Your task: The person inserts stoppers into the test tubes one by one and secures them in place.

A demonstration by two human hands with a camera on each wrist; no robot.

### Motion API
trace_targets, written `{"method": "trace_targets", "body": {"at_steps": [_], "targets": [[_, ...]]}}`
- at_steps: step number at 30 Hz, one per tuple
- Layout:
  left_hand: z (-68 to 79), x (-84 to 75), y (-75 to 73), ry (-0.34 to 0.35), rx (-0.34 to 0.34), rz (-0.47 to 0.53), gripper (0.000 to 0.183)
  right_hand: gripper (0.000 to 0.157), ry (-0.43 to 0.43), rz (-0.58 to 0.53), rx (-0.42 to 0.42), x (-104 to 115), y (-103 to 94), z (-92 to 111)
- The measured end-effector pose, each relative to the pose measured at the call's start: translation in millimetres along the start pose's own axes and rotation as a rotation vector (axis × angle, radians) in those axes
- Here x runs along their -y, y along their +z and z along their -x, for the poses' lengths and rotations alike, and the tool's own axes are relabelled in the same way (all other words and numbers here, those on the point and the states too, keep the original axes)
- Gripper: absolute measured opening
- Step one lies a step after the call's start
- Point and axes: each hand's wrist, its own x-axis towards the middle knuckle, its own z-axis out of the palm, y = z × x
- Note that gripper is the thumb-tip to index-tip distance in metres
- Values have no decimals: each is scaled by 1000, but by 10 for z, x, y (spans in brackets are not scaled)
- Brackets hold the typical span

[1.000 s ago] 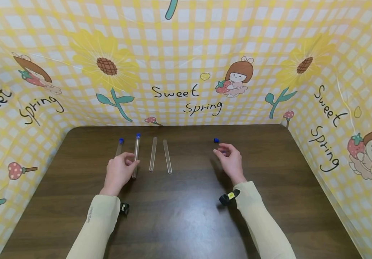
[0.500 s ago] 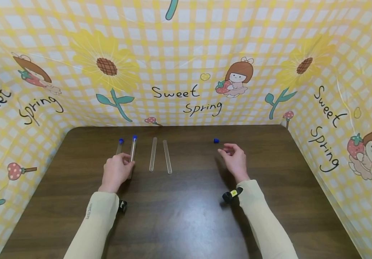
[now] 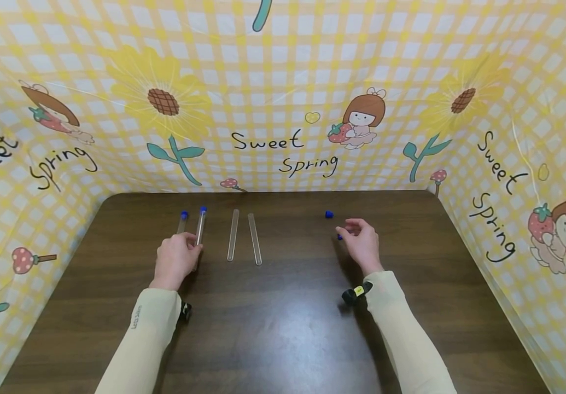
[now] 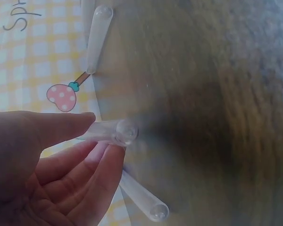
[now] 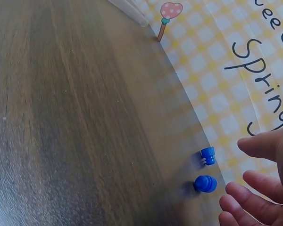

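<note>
My left hand pinches a clear test tube with a blue cap, thumb on one side and fingers on the other. Its rounded bottom end faces the camera in the left wrist view. Just left of it is a second blue-capped test tube, its lower part hidden behind the hand. To the right lie two uncapped test tubes, one nearly straight and the other slanted. My right hand hovers with loosely bent fingers and nothing between them, beside two loose blue caps.
The dark wooden table is bounded at the back and sides by a yellow checked cloth with printed flowers and lettering. Each wrist wears a small black camera.
My left hand has drawn the capped test tube leftward, closer to the other capped one. The right hand has shifted a little right, and the nearer blue cap shows more.
</note>
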Motion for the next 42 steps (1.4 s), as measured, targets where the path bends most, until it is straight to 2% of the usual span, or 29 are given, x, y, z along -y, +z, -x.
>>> {"method": "trace_targets", "body": {"at_steps": [17,30,42], "targets": [[-21,64,0,-15,-7,-29,31,45,28,23,59,-16,-52,-35],[-42,104,22,-2,-48,-96,30,40,9,39,51,8,-26,-24],[-31,120,64,-5,-60,-107,27,42,20,39,61,6,-8,-26]]}}
